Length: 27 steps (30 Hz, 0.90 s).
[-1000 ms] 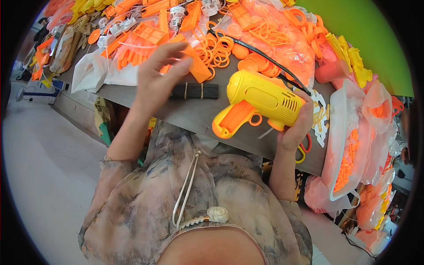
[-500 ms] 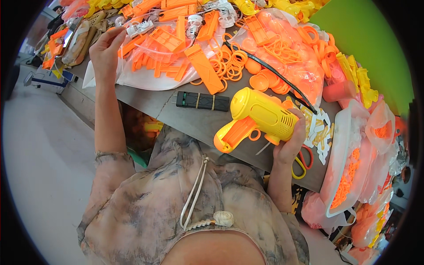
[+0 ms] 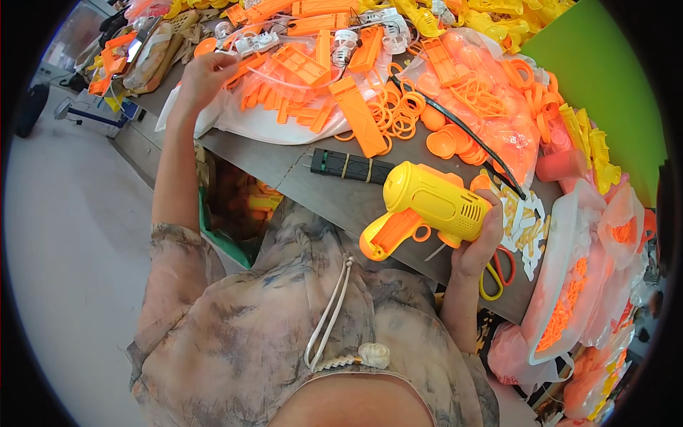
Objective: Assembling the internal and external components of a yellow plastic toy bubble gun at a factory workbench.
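Observation:
My right hand (image 3: pixel 478 240) grips the narrower rear end of a yellow toy gun (image 3: pixel 435 201), tilted above the table's near edge. Its handle has an orange inside, and an orange trigger sits beside it. Toward the far left, my left hand (image 3: pixel 205 80) has its fingertips pinched together beside a white plastic mechanism (image 3: pixel 256 44). What lies between those fingertips, if anything, is too small to tell. An orange round piece (image 3: pixel 205 46) lies just beyond that hand. A black bar (image 3: pixel 348 165) with tan bands lies next to the gun, one end hidden behind it.
Orange plates (image 3: pixel 357 117), rings (image 3: pixel 402 117) and bagged orange parts (image 3: pixel 491 99) cover the far table. A black cable (image 3: pixel 455 117) crosses them. Scissors (image 3: pixel 499 276) and white and tan strips (image 3: pixel 525 228) lie right. A clear tub (image 3: pixel 553 285) of orange pieces stands beyond.
The whole view has shifted, so things sit farther right. My left hand has come slightly closer to the white mechanism. The toy gun now covers one end of the black bar.

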Motion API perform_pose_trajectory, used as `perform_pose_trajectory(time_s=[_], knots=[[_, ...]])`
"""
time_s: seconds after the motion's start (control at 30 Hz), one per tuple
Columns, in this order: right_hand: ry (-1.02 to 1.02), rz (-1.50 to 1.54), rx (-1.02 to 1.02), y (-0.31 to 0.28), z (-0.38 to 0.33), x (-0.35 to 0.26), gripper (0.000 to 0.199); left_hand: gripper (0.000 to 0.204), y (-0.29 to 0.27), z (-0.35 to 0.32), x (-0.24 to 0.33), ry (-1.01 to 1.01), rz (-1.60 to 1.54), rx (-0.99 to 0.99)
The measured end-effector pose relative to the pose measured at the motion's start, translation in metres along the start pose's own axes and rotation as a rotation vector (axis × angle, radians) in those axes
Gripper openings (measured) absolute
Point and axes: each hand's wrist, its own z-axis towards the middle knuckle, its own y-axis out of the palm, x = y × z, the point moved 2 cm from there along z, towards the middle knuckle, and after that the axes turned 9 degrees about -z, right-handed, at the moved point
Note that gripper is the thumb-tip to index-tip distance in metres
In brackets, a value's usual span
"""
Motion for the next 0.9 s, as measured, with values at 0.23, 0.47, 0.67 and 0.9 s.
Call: perform_pose_trajectory(time_s=[0.23,0.47,0.67,0.9], knots=[[0.013,-0.038,-0.015,0.002,-0.002,-0.001,0.04,0.034,0.014,-0.028,0.0,0.148,0.101,-0.061],[0.041,0.027,0.043,0.009,-0.004,-0.012,0.036,0.027,0.001,-0.015,-0.021,0.234,-0.263,0.205],[0.044,0.039,0.038,0.008,-0.002,-0.011,0.036,0.033,-0.063,0.057,-0.078,-0.108,0.184,0.339],[0.008,-0.035,0.007,0.002,-0.001,-0.004,0.041,0.049,-0.033,0.111,-0.112,-0.54,0.492,0.121]])
